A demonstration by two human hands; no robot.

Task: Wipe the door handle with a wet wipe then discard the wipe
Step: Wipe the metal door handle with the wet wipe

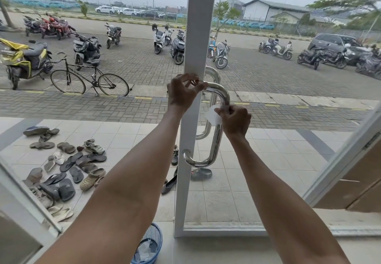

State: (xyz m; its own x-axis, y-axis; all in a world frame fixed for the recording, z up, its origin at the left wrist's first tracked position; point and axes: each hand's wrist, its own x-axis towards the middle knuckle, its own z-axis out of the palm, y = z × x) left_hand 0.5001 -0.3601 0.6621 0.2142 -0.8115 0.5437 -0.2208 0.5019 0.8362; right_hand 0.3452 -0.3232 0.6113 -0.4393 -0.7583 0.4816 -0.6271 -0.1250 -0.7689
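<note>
A polished steel D-shaped door handle [216, 144] is fixed to the white frame of a glass door [190, 140]. My left hand [182, 93] pinches the handle's top bar where it meets the frame. My right hand [236, 120] is closed around the handle's upright just below the upper bend, pressing a white wet wipe [212, 116] against the steel. Part of the wipe sticks out to the left of my fingers. A second handle shows through the glass on the far side.
A blue mesh waste basket [149, 247] with a plastic liner stands on the floor at the door's foot. Several sandals and shoes [68, 166] lie on the tiled porch outside. A bicycle and motorbikes are parked beyond. Another door leaf [350, 160] stands ajar at right.
</note>
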